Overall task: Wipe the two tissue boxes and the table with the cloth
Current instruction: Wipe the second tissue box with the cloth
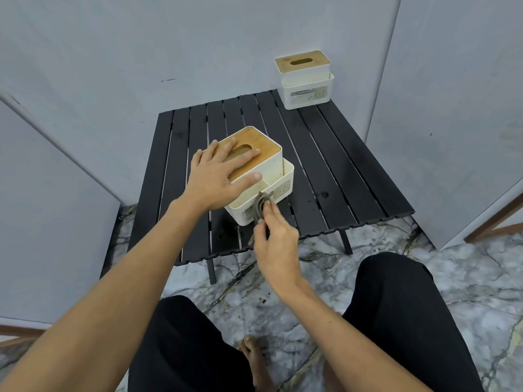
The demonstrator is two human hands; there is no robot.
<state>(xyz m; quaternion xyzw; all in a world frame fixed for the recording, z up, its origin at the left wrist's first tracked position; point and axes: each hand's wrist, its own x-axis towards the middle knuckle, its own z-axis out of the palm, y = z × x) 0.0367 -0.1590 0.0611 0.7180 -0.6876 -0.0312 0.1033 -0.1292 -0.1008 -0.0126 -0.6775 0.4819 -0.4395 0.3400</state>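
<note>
Near tissue box [256, 176], white with a wood lid, sits skewed mid-desk [325, 154], which is black and slatted. The second tissue box [305, 80], same look, stands upright at the far right corner. The grey-brown cloth [259, 206], bunched up, touches the near box's front pocket.

Two white tissue boxes [256, 176] [305, 80] with tan wooden lids sit on a black slatted table [339, 154]. The cloth [259, 206] is grey-brown. The floor [467, 278] is grey-veined marble.
</note>
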